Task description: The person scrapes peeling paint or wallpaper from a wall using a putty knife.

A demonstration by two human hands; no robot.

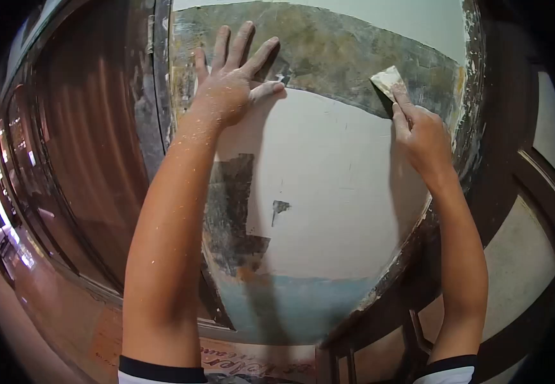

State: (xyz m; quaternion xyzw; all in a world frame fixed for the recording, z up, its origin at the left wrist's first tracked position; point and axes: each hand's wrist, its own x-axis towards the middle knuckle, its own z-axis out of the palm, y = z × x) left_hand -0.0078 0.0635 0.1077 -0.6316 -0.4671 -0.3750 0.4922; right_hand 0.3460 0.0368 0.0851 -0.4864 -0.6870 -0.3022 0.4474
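Observation:
My left hand (229,89) lies against the upper left of the wall, its dusty fingers spread over the grey-brown bare strip. At the upper right, my right hand (418,131) is closed round a putty knife (389,81) with a whitish, smeared blade. The blade is at the bare strip, a little above the edge of the white coating (329,166). Fingers hide most of the knife's handle. Left of the coating, a dark bare patch (229,205) shows, and a small grey spot (281,207) breaks the white surface.
Worn, flaking edges frame the wall, such as the right one (473,77). A pale blue band (309,301) crosses its lower part. Dark wooden panelling (92,121) stands at the left, and a dark panelled door (521,198) at the right. Lettering (245,365) shows below.

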